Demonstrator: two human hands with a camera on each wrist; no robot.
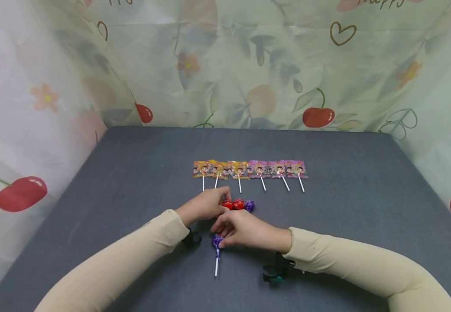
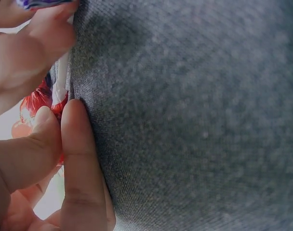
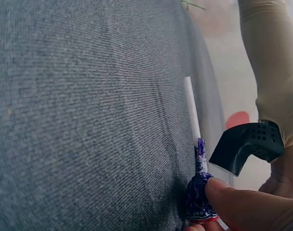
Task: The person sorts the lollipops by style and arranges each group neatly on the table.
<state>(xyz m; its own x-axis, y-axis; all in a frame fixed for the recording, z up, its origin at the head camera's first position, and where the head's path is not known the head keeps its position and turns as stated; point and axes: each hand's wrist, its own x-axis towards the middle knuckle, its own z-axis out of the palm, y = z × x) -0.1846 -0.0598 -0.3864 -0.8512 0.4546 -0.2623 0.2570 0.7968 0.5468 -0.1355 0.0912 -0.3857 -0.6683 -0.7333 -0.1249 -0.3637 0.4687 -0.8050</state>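
My left hand (image 1: 206, 204) pinches a red-wrapped lollipop (image 1: 227, 204) between thumb and index finger. Its white stick (image 2: 62, 74) shows in the left wrist view, partly behind my right hand's fingers. Beside it in a row lie another red lollipop (image 1: 238, 204) and a purple one (image 1: 250, 206); their sticks are hidden by my right hand. Nearer the front, my right hand (image 1: 246, 227) holds a purple-wrapped lollipop (image 1: 217, 242) by its head. That lollipop's white stick (image 3: 192, 106) points back toward me, low over the table.
Farther back, several flat-packed lollipops form a row, with yellow wrappers (image 1: 239, 170) on the left and pink wrappers (image 1: 277, 169) on the right. All lie on the dark grey table (image 1: 350, 186). A printed curtain (image 1: 225, 65) stands behind and at both sides.
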